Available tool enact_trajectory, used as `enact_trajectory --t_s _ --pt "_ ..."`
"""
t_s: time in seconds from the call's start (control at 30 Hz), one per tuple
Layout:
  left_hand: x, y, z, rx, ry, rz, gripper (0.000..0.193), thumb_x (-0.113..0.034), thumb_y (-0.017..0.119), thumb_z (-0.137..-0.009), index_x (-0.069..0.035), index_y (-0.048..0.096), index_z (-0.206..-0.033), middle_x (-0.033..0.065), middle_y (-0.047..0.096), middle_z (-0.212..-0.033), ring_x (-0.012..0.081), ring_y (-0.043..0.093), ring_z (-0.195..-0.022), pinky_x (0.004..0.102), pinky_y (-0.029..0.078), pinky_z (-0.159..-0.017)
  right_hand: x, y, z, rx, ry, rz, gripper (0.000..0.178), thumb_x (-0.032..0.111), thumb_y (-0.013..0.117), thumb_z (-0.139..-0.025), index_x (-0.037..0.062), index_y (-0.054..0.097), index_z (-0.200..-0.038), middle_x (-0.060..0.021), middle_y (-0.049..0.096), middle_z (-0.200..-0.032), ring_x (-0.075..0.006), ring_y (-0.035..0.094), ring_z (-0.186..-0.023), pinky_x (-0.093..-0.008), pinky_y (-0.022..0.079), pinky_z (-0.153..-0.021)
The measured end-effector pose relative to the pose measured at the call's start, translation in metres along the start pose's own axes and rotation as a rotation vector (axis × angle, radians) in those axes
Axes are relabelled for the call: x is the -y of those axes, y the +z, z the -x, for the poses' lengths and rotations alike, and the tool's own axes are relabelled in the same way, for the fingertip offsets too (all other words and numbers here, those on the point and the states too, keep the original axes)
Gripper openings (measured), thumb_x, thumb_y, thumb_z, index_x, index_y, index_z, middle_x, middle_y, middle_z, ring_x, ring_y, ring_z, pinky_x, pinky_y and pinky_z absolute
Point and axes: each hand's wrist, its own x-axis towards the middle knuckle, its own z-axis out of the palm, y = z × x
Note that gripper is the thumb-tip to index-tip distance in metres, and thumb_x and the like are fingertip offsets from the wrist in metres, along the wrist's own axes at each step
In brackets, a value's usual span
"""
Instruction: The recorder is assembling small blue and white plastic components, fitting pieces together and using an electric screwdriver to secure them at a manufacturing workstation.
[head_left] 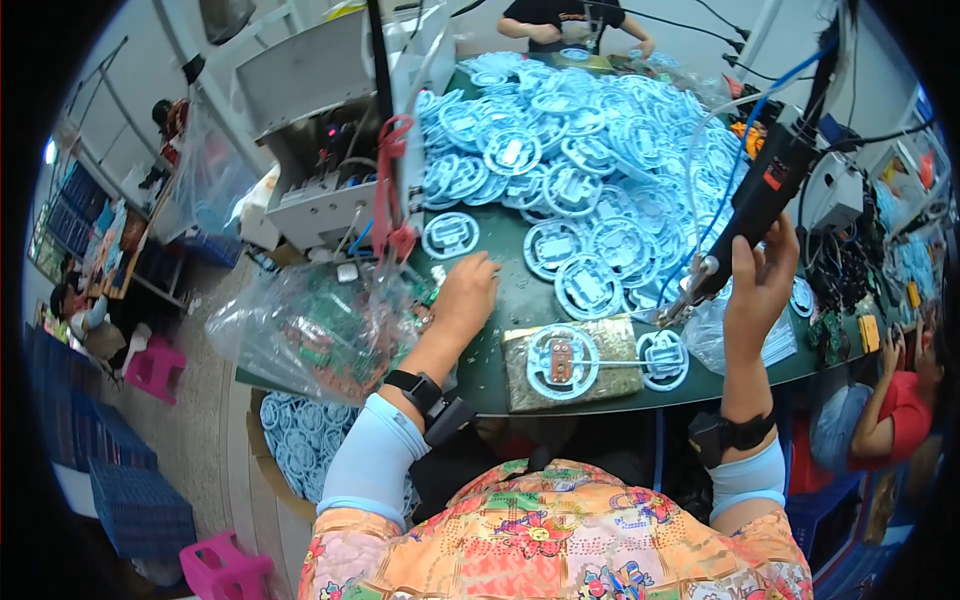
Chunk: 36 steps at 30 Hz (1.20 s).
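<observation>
Fingers of the left hand (466, 295) are bent, and whether they pinch anything I cannot tell; the right hand (760, 285) sets its thumb against a black power screwdriver (765, 185), its other fingers loosely curved, and whether they close round the tool I cannot tell either. Leftmost, a pink plastic stool (225, 568) stands on the floor; next, a cardboard box (262, 465) of light-blue parts sits below the table (492, 235); on the tabletop, a clear plastic bag (285, 335) of green and reddish-brown circuit boards lies beside the left hand; behind it stands a grey metal control box (312, 218); a single light-blue ring (450, 236) lies just beyond the left hand; near the front edge, a yellowish block (523, 388) bears a ring-shaped housing (537, 360) with a brown circuit board (562, 366) inside; a thin pale strip (620, 363) joins it to a smaller ring (662, 360) at the block's right end; behind, similar rings form a broad heap (575, 185); the screwdriver slants down leftward beside it.
</observation>
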Motion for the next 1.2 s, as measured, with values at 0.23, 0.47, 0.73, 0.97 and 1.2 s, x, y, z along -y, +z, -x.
enact_trajectory --t_s 0.23,0.47,0.73,0.97,1.2 --pt "-0.011 0.036 -0.068 0.109 -0.079 0.085 0.023 -0.009 0.073 -0.08 -0.005 0.066 -0.102 0.0131 0.065 -0.103 0.0344 0.062 -0.101 0.0452 0.05 -0.083 -0.043 -0.046 0.041 0.129 -0.114 0.32 0.032 0.0 0.061 -0.09 -0.0034 0.057 -0.121 -0.0153 0.06 -0.114 -0.0258 0.058 -0.106 -0.0355 0.045 -0.092" --pt "0.006 0.067 -0.117 0.071 -0.18 -0.081 0.038 -0.01 0.079 -0.075 -0.004 0.06 -0.108 0.0163 0.059 -0.105 0.0368 0.06 -0.101 0.044 0.051 -0.083 -0.055 -0.074 0.085 0.23 -0.066 0.443 0.032 -0.002 0.062 -0.085 -0.0036 0.058 -0.117 -0.0199 0.06 -0.111 -0.0363 0.057 -0.104 -0.0426 0.044 -0.095" --pt "0.002 0.09 -0.162 -0.077 -0.067 -0.224 0.047 -0.001 0.071 -0.069 -0.008 0.057 -0.113 0.0118 0.053 -0.115 0.0337 0.051 -0.113 0.0463 0.044 -0.09 -0.076 -0.092 0.099 0.261 0.086 0.501 0.034 0.001 0.064 -0.083 -0.002 0.058 -0.116 -0.0212 0.057 -0.112 -0.0388 0.055 -0.106 -0.0449 0.044 -0.095" --pt "-0.033 0.114 -0.204 -0.119 0.16 0.057 0.055 -0.009 0.073 -0.074 -0.008 0.055 -0.127 0.0144 0.049 -0.136 0.0329 0.045 -0.129 0.0519 0.038 -0.101 -0.104 -0.093 0.106 0.286 0.162 0.55 0.037 0.0 0.064 -0.081 -0.0014 0.058 -0.117 -0.0213 0.056 -0.114 -0.0395 0.055 -0.107 -0.0455 0.044 -0.095" --pt "-0.043 0.115 -0.219 -0.011 0.22 -0.168 0.048 -0.038 0.075 -0.081 -0.017 0.067 -0.123 0.0121 0.062 -0.126 0.0303 0.048 -0.127 0.0553 0.036 -0.101 -0.131 -0.083 0.125 0.363 0.138 0.591 0.04 0.004 0.066 -0.08 0.0017 0.057 -0.119 -0.0191 0.056 -0.117 -0.0385 0.052 -0.109 -0.0468 0.039 -0.096"
